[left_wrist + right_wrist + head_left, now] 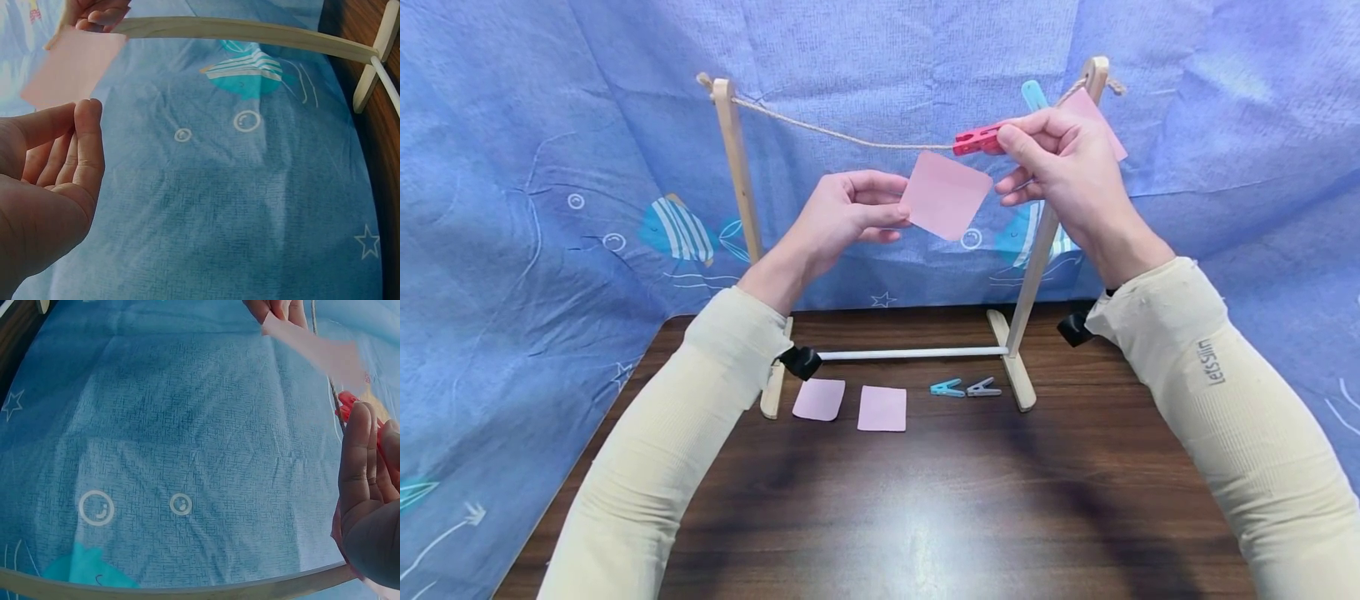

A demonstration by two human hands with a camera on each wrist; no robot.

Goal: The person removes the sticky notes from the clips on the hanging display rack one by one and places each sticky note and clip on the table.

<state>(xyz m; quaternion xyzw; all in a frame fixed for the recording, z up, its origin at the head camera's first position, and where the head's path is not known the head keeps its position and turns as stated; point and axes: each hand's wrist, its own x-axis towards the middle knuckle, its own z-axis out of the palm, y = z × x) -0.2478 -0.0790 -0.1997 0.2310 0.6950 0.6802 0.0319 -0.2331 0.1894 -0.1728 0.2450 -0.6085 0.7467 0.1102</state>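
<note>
A square pink paper is pinched at its left edge between the thumb and fingers of my left hand. In the left wrist view the same paper stands above the fingertips. My right hand grips a red clothespin near the rope, its tip pointing left. The right wrist view shows the red clothespin beside the rope, partly hidden by the fingers. The held paper is just below the rope. Behind the right hand, another pink paper hangs near a light blue clothespin.
Two wooden posts carry the rope, joined low down by a white bar. On the brown table lie two pink papers, a blue clothespin and a grey clothespin. A blue patterned cloth hangs behind.
</note>
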